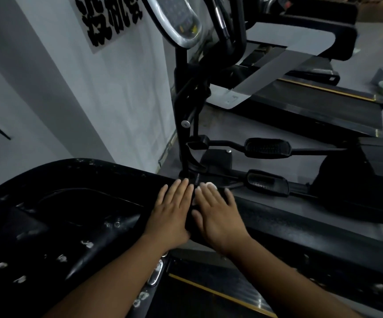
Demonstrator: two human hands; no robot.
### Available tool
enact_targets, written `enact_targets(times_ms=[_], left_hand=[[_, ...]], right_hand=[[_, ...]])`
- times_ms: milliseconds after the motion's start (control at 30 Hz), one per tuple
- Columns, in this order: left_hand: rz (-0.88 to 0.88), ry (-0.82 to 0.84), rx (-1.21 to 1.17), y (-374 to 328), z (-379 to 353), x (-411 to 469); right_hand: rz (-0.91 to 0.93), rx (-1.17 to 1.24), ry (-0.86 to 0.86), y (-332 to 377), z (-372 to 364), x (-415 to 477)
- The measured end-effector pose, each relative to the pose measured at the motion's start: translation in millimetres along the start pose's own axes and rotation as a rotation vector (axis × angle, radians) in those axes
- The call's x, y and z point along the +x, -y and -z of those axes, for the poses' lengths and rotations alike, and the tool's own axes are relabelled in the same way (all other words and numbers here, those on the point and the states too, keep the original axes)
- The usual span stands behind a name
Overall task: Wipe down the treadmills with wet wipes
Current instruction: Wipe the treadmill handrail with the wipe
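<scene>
Your left grip point(172, 212) and right grip point(219, 214): flat, fingers straight, side by side on rail point(300, 228). Wipe point(205, 186) pressed under right fingertips, nothing clasped. Rail's long axis runs rightward; right grip nearer.

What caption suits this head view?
Left hand and right hand press flat side by side on a black treadmill rail, a white wipe peeking from under the right one.

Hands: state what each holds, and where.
Nothing is gripped: left hand lies flat on the treadmill rail; right hand presses a white wipe under its fingers.
</scene>
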State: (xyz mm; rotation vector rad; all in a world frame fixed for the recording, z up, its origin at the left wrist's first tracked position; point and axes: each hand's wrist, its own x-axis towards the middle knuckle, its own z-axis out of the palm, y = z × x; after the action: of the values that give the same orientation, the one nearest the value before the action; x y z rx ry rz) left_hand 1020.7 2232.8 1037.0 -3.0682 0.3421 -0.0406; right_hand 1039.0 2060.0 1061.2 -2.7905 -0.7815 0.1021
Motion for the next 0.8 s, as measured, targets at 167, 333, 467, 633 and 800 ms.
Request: enact_targets(times_ms=[167,333,467,633,800], left_hand=[[-0.003,0.001,-0.014,-1,0,1],[0.015,0.005,-0.003,-1,0,1],[0.007,0.028,0.003,-1,2,2],[0.013,0.015,-0.029,-3,3,2],[-0.018,0.033,0.005,-2,8,1]], right_hand=[[0.152,-0.135,-0.035,-21,-5,-35],[-0.128,0.085,0.017,7,3,14],[0.124,-0.152,0.019,0,-13,-38],[-0.141,-0.165,0.007,-25,-4,-27],[0.004,-0.085,0.024,13,-6,-17]])
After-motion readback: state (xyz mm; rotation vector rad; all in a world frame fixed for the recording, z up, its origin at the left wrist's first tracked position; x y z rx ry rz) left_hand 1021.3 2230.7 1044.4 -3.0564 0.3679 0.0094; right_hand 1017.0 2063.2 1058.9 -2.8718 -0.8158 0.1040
